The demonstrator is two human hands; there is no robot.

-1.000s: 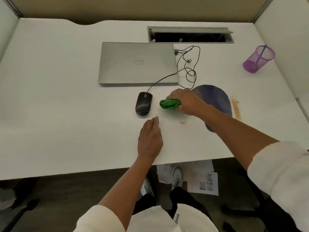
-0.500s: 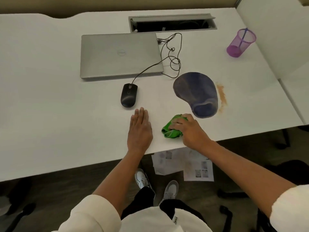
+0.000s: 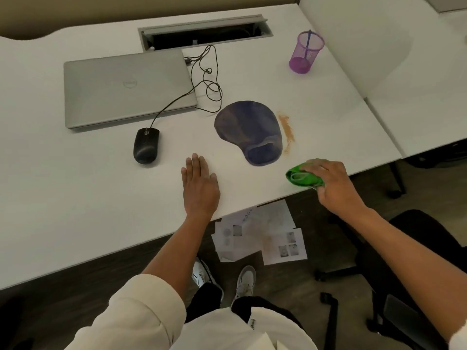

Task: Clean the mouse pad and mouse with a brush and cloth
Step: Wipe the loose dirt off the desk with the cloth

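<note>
A dark blue mouse pad [image 3: 249, 131] with a wrist rest lies on the white desk [image 3: 75, 198]. A black wired mouse [image 3: 146, 145] sits to its left, off the pad. My right hand [image 3: 328, 184] grips a bunched green cloth [image 3: 300, 178] at the desk's front edge, right of and nearer than the pad. My left hand [image 3: 201, 186] lies flat on the desk, fingers together, between the mouse and the pad. A brush handle [image 3: 308, 41] stands in the purple mesh cup [image 3: 304, 53] at the back right.
A closed silver laptop [image 3: 126, 89] lies behind the mouse, with the mouse cable [image 3: 209, 82] looped beside it. A brown dust streak [image 3: 286, 131] marks the desk right of the pad. A cable hatch [image 3: 204, 31] sits at the back. Papers [image 3: 260, 236] lie on the floor.
My right hand has swept the cloth from beside the mouse toward me, then right along the front edge. The view has turned right. My left hand stays flat.
</note>
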